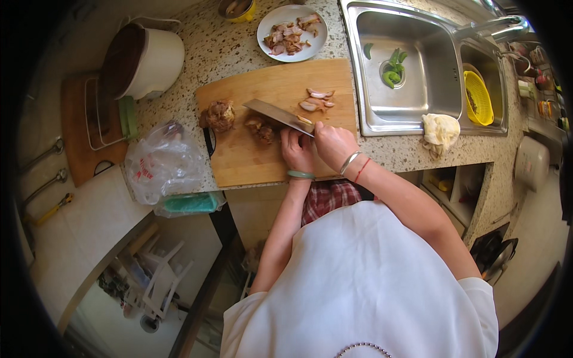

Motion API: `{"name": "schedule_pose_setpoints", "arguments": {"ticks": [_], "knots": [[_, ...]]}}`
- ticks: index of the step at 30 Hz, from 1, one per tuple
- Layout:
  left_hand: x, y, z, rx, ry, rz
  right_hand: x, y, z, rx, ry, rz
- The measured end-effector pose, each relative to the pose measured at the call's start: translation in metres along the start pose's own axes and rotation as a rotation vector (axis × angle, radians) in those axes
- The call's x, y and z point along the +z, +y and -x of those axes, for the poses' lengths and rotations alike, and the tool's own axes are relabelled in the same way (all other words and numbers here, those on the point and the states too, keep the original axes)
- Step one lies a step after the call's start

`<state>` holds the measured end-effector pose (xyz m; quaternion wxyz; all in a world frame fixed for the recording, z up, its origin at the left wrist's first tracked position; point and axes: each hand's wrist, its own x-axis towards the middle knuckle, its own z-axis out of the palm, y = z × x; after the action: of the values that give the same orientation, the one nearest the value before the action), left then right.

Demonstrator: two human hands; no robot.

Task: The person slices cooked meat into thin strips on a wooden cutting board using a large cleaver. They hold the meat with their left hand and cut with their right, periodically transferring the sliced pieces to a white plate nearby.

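My right hand grips a cleaver by its handle, which the fingers hide. The wide blade slants up and left across the wooden cutting board. Close behind the blade, my left hand has its fingers bent and pressed together on a brown piece of meat; blade and fingers partly cover the meat. Pale pink-brown meat slices lie on the board beyond the cleaver, and one small slice sits against the blade. A larger brown meat chunk rests at the board's left edge.
Behind the board stands a white plate of cut meat, near a yellow bowl. A sink with green peppers is at right, a cloth on its rim. At left are a plastic bag and a white cooker.
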<state>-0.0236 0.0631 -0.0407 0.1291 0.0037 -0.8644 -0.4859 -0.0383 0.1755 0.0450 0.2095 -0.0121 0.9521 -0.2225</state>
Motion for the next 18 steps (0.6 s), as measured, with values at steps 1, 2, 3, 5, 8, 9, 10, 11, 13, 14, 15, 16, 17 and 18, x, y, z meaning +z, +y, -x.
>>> {"name": "schedule_pose_setpoints", "arguments": {"ticks": [1, 2, 3, 5, 8, 9, 10, 11, 13, 14, 15, 16, 17, 18], "knots": [[-0.001, 0.001, -0.001, 0.016, 0.000, -0.001, -0.001, -0.002, -0.003, -0.001, -0.004, 0.000], [-0.002, 0.002, -0.001, 0.031, 0.001, -0.002, -0.002, -0.003, -0.004, -0.003, -0.009, -0.001], [-0.002, 0.003, -0.002, 0.047, 0.001, -0.003, -0.003, -0.002, -0.003, 0.001, -0.006, -0.001], [-0.005, -0.001, -0.001, 0.013, -0.034, -0.038, -0.002, 0.000, -0.002, 0.002, 0.000, -0.007], [-0.005, -0.001, -0.001, -0.019, -0.015, -0.078, 0.006, 0.029, 0.019, -0.040, 0.033, 0.031], [-0.005, 0.000, -0.001, -0.029, 0.003, -0.087, 0.007, 0.036, 0.023, -0.013, 0.013, 0.074], [-0.004, 0.001, -0.001, -0.045, 0.006, -0.056, 0.003, 0.040, 0.026, -0.023, 0.017, 0.077], [-0.004, 0.002, -0.002, -0.062, 0.009, -0.026, -0.002, 0.044, 0.028, -0.034, 0.020, 0.081], [-0.003, 0.005, -0.004, -0.035, 0.022, 0.015, -0.007, 0.046, 0.027, -0.053, 0.091, 0.058], [-0.003, 0.006, -0.005, 0.007, 0.033, 0.026, -0.009, 0.045, 0.027, -0.066, 0.155, 0.009], [-0.003, 0.007, -0.006, 0.050, 0.044, 0.037, -0.011, 0.044, 0.027, -0.079, 0.219, -0.041], [-0.003, 0.006, -0.006, 0.053, 0.045, 0.027, -0.011, 0.043, 0.026, -0.091, 0.284, -0.095], [-0.002, 0.006, -0.005, 0.056, 0.046, 0.017, -0.009, 0.044, 0.028, -0.093, 0.251, -0.090], [-0.002, 0.005, -0.005, 0.059, 0.047, 0.007, -0.006, 0.045, 0.031, -0.095, 0.217, -0.084]]}}
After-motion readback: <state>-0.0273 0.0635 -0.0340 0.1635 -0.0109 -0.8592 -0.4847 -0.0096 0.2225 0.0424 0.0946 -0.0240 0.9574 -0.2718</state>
